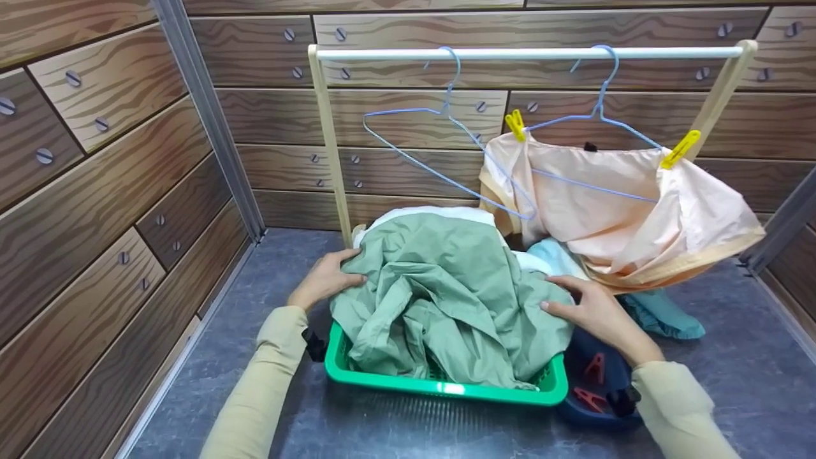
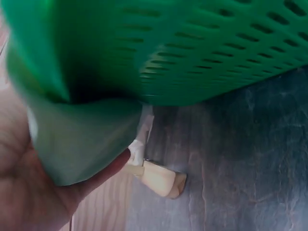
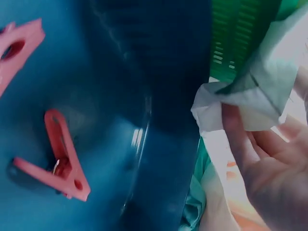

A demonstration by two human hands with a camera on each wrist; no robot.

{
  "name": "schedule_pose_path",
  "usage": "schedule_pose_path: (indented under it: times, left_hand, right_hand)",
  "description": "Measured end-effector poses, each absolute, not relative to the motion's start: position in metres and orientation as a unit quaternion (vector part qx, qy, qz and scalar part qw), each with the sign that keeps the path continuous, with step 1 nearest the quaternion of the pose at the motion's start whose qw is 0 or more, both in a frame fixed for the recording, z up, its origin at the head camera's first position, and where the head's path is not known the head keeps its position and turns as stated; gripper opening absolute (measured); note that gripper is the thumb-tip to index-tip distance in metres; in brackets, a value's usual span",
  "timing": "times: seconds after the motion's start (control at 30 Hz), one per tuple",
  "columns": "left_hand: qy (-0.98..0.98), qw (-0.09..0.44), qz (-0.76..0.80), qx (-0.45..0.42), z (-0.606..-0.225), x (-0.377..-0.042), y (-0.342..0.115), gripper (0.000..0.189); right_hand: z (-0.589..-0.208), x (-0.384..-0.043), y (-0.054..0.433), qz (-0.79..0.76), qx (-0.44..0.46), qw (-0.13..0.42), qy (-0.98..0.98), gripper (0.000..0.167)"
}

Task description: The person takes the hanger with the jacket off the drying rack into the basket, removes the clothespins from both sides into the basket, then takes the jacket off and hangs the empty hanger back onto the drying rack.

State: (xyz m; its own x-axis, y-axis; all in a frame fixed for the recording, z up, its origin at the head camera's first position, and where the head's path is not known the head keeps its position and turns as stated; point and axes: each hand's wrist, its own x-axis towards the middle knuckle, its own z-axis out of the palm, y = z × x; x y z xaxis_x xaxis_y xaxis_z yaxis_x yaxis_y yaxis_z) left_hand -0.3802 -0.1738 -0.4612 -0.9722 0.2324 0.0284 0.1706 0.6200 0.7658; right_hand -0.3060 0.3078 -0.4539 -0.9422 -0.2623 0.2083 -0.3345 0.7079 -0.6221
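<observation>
A crumpled sage-green garment point(image 1: 446, 274) is heaped in a green plastic basket point(image 1: 446, 387), spilling over its sides. My left hand point(image 1: 325, 279) touches the garment's left side, thumb and fingers apart. In the left wrist view, a green fold point(image 2: 84, 139) hangs over that palm beside the perforated basket wall point(image 2: 202, 48). On the opposite side, my right hand point(image 1: 596, 312) rests against the garment with its thumb and forefinger extended. In the right wrist view, pale cloth point(image 3: 260, 91) lies over the right hand's fingers, and some fingertips are hidden.
Behind the basket stands a rack with a white rail point(image 1: 529, 54). A bare blue hanger point(image 1: 440, 166) hangs there, beside a peach garment point(image 1: 593, 197) held by yellow clothespins point(image 1: 681, 150). A dark blue bin point(image 1: 599, 414) with red clothespins point(image 1: 590, 400) sits right; teal cloth point(image 1: 666, 313) lies behind.
</observation>
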Motion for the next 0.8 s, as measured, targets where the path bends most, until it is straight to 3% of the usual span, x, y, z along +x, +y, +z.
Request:
schedule_pose_path:
  times: [0.17, 0.37, 0.6, 0.8]
  left_hand:
    - [0.898, -0.012, 0.427, 0.101, -0.464, -0.38, -0.17, 0.05]
    - [0.899, -0.066, 0.419, 0.11, -0.463, -0.379, -0.166, 0.012]
    - [0.902, -0.151, 0.356, 0.193, -0.46, -0.381, -0.162, 0.012]
    - [0.9, -0.174, 0.361, 0.171, -0.453, -0.377, -0.162, 0.01]
  right_hand:
    - [-0.453, -0.306, 0.303, 0.332, 0.143, 0.073, -0.929, 0.046]
    - [-0.451, -0.306, 0.297, 0.317, 0.132, 0.109, -0.933, 0.019]
    - [-0.45, -0.306, 0.291, 0.324, 0.118, 0.165, -0.924, 0.013]
    - [-0.441, -0.309, 0.281, 0.386, 0.112, 0.192, -0.895, 0.016]
